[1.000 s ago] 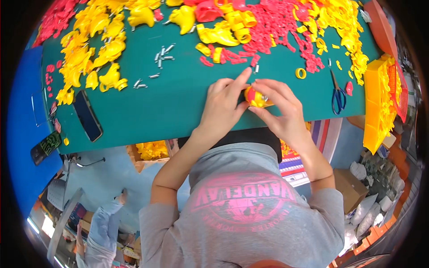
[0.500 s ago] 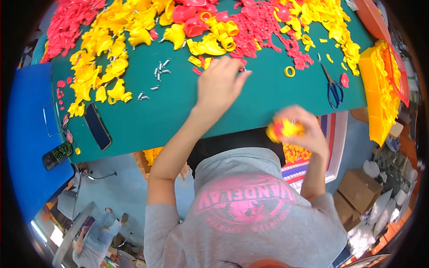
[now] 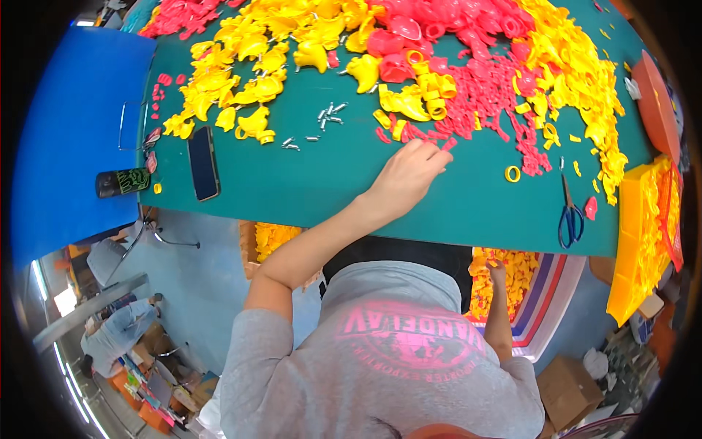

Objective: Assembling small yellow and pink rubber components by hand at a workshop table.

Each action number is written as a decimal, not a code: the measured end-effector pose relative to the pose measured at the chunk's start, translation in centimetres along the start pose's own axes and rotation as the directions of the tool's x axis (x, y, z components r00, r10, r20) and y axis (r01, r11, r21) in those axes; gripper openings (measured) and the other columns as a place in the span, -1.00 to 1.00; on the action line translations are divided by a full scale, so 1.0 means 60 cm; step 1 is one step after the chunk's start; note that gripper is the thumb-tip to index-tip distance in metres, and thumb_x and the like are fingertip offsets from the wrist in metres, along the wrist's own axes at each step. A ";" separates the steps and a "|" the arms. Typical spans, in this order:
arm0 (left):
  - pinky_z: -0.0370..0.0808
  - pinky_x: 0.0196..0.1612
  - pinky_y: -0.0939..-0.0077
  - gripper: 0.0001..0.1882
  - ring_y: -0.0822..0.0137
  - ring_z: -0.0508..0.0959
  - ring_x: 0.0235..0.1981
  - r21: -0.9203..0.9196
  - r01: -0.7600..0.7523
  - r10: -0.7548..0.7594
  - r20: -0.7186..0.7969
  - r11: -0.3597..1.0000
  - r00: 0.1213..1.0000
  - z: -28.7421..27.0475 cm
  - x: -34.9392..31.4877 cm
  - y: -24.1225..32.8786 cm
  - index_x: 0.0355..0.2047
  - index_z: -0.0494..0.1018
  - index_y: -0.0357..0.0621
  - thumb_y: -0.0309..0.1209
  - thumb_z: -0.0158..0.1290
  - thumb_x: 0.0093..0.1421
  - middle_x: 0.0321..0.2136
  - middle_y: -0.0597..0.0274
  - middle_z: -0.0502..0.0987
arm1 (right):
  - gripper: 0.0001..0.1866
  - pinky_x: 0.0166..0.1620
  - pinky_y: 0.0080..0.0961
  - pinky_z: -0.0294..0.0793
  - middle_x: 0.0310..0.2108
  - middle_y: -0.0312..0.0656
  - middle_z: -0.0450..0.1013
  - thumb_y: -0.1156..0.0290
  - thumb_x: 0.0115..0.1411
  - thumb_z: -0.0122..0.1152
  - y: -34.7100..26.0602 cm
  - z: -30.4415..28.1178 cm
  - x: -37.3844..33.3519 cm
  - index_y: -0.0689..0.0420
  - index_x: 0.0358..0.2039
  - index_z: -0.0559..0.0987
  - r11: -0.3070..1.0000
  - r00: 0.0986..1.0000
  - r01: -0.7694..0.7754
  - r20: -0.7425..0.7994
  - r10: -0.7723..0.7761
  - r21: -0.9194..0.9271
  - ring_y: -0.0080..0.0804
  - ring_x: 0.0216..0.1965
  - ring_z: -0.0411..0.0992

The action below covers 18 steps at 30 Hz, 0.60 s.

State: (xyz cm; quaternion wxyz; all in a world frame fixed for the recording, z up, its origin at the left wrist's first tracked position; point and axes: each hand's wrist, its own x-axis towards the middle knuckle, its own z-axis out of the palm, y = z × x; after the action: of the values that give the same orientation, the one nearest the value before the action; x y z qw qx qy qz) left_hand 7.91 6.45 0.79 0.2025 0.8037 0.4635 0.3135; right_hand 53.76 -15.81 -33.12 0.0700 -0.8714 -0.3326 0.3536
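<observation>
Over the green table, my left hand [image 3: 412,175] has its fingertips pinched on a small red plastic piece [image 3: 449,144]. Right beside it lie more small red pieces and a few yellow rings and bits, in front of a heap of red plastic parts [image 3: 475,88]. Below the table edge at right, my right hand [image 3: 497,274] is down at a striped sack [image 3: 545,293] full of small yellow and red parts [image 3: 521,274]. Its fingers are too small and partly hidden to make out. Small metal pins [image 3: 333,111] lie left of my left hand.
Yellow plastic parts [image 3: 311,55] are heaped along the far side. Blue-handled scissors [image 3: 570,219], a yellow ring [image 3: 512,174] and a yellow bin [image 3: 629,256] are at right. A phone [image 3: 203,164] and a black can [image 3: 123,183] lie at left. Another person [image 3: 121,333] is behind, lower left.
My right hand has dropped from the table's front edge to the striped sack; the yellow and red piece it held no longer shows. My left hand now pinches a red piece. The view has shifted.
</observation>
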 end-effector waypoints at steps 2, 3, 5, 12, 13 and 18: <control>0.37 -0.26 0.31 -0.82 0.14 0.42 -0.31 0.040 0.018 -0.014 -0.110 0.999 0.994 -0.027 -0.009 -0.011 -0.33 0.40 -0.18 -0.50 0.06 0.00 -0.41 0.13 0.43 | -0.60 -0.43 -0.50 0.39 -0.42 -0.19 0.48 0.25 -0.03 0.28 -0.066 -0.033 -0.025 0.18 -0.21 0.50 0.995 0.978 0.027 0.205 -0.046 0.091 -0.39 -0.42 0.46; 0.35 -0.24 0.32 -0.85 0.13 0.41 -0.32 0.083 0.061 -0.040 -0.230 0.995 0.972 -0.057 -0.026 -0.020 -0.36 0.40 -0.20 -0.52 0.04 0.00 -0.41 0.11 0.43 | -0.69 -0.56 -0.57 0.35 -0.48 -0.24 0.47 0.25 0.03 0.22 -0.139 -0.058 -0.052 0.14 -0.25 0.51 0.985 0.906 0.047 0.409 -0.113 0.167 -0.46 -0.51 0.45; 0.36 -0.26 0.31 -0.89 0.13 0.43 -0.35 0.139 0.253 -0.184 -0.381 0.957 0.906 -0.114 -0.044 -0.048 -0.41 0.41 -0.20 -0.53 0.05 0.00 -0.42 0.12 0.47 | -0.73 -0.47 -0.53 0.37 -0.49 -0.19 0.48 0.26 0.03 0.20 -0.267 -0.114 -0.123 0.15 -0.31 0.53 0.987 0.809 0.159 0.569 -0.146 0.028 -0.42 -0.49 0.46; 0.39 -0.44 0.56 -0.85 0.40 0.46 -0.49 -0.104 0.506 -0.476 -0.540 0.857 0.694 -0.215 -0.060 -0.151 -0.39 0.49 -0.20 -0.40 0.11 0.05 -0.45 0.20 0.50 | -0.75 -0.48 -0.49 0.35 -0.59 -0.14 0.45 0.21 0.00 0.19 -0.542 -0.223 -0.334 0.15 -0.48 0.54 0.665 0.520 0.704 0.818 -0.245 -0.248 -0.38 -0.55 0.43; 0.38 -0.46 0.56 -0.86 0.41 0.45 -0.54 -0.163 0.633 -0.590 -0.588 0.757 0.554 -0.242 -0.065 -0.163 -0.40 0.50 -0.21 -0.39 0.09 0.08 -0.48 0.19 0.50 | -0.75 -0.48 -0.49 0.35 -0.59 -0.14 0.45 0.21 0.00 0.19 -0.562 -0.229 -0.352 0.15 -0.48 0.54 0.666 0.524 0.702 0.816 -0.242 -0.253 -0.38 -0.55 0.43; 0.37 -0.25 0.39 -0.82 0.23 0.46 -0.38 0.234 0.683 -0.456 -0.592 0.692 0.665 -0.311 -0.088 -0.242 -0.43 0.54 -0.16 -0.32 0.11 0.01 -0.44 0.16 0.51 | -0.87 -0.50 -0.57 0.33 -0.63 -0.24 0.43 0.42 0.02 0.23 -0.649 -0.234 -0.402 0.21 -0.53 0.53 0.658 0.306 0.740 0.803 -0.512 0.137 -0.51 -0.57 0.39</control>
State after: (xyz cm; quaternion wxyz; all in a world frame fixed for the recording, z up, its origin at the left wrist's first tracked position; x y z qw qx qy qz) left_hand -15.93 9.56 3.64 -0.0178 0.5275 0.7903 0.3112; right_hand 29.65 0.53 4.92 -0.0650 -0.4184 -0.6841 0.5939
